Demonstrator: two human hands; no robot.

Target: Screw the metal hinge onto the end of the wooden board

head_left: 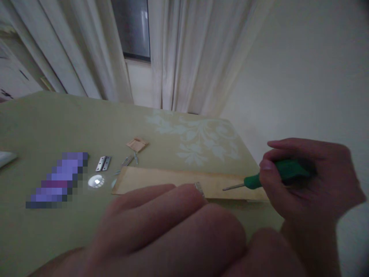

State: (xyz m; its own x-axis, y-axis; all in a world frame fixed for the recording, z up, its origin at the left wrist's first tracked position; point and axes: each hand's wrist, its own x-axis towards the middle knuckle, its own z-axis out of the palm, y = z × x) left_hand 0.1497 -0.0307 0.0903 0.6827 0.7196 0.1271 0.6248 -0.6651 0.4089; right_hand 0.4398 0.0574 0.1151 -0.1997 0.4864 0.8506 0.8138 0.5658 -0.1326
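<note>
My right hand [311, 177] grips a green-handled screwdriver [271, 176], its metal tip pointing left just above a long light wooden board [161, 179] lying on the table. My left hand [173, 231] fills the lower middle of the view, fingers stretched onto the board's near edge. A small metal hinge [199, 188] sits at its fingertips, partly hidden. The screwdriver tip is a short way right of that hinge.
On the green patterned tablecloth [57, 123] lie a second silver hinge [103, 163], loose screws [128, 160], a small wooden piece [137, 144], a shiny round piece [96, 181] and a blurred purple object [60, 179]. Curtains and a window stand behind; the table's right edge is close to my right hand.
</note>
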